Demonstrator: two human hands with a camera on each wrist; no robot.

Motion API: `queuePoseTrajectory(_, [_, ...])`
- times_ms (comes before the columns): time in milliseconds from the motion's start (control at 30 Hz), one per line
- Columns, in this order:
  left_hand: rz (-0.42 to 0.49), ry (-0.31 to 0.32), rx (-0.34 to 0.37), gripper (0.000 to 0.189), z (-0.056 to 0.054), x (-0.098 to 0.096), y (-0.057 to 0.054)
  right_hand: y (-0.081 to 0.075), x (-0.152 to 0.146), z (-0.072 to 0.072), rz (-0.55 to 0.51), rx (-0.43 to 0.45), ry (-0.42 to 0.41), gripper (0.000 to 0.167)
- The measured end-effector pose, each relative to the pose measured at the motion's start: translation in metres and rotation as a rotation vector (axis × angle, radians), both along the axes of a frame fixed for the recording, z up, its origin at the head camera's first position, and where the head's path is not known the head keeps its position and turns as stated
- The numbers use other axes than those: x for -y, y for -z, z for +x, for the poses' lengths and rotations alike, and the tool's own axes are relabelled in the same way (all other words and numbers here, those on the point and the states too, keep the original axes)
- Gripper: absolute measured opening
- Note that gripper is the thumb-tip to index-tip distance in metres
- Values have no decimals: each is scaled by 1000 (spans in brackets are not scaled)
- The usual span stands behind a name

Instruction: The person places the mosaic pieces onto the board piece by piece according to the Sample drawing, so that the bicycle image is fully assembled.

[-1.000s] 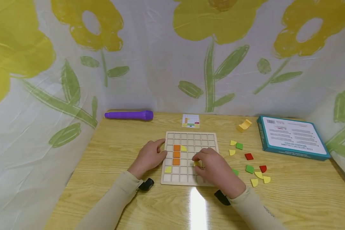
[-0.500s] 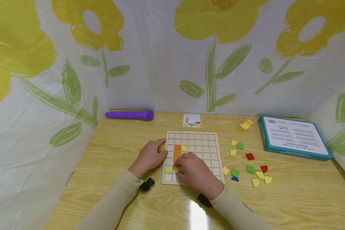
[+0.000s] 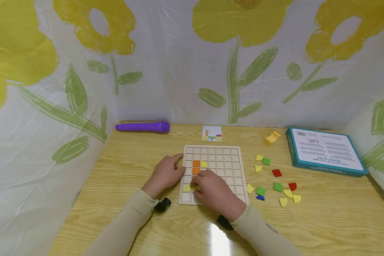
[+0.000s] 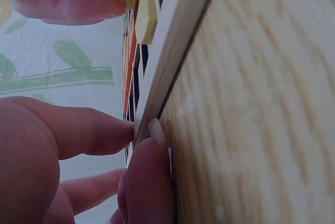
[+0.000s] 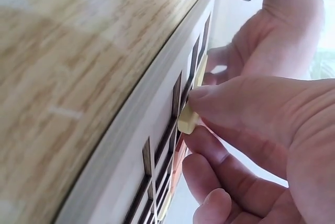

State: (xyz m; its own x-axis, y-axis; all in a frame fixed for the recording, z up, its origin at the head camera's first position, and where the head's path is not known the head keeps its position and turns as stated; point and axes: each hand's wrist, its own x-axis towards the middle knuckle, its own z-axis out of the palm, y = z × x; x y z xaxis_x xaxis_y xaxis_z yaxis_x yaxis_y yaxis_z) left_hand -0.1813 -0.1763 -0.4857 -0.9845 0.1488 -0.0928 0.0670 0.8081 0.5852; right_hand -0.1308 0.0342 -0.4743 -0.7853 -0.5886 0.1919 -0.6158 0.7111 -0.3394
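Note:
A square wooden grid board (image 3: 222, 201) lies on the table. My left hand (image 3: 164, 175) is at its left side, and in the left wrist view finger and thumb tips (image 4: 149, 171) press against the board's edge. My right hand (image 3: 216, 192) is over the board's lower left, pinching a yellow tile (image 5: 187, 118) between thumb and fingers, right at the grid cells. Another yellow tile (image 3: 186, 187) sits in a cell just left of it. Orange tiles (image 3: 196, 163) stand in a column above, partly hidden by the right hand, with a yellow quarter-circle tile (image 3: 204, 164) beside the top one.
Right of the board lie loose green tiles (image 3: 278, 186), red tiles (image 3: 277, 172), yellow pieces (image 3: 283, 202) and a blue piece (image 3: 260, 197). Behind are a pattern card (image 3: 212, 133), a purple microphone-shaped object (image 3: 142, 127), an orange-yellow block (image 3: 271, 138) and a teal box (image 3: 327, 152).
My right hand has moved left across the board with the yellow tile to the cell beside the left yellow tile, then barely shifted. The left hand stays at the board's edge.

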Motion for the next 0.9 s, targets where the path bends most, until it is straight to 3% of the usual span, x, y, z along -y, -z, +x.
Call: queuePoseTrajectory(900, [-1,6,8,61,1,0,-2,0,2,1,-1,-9,7,12])
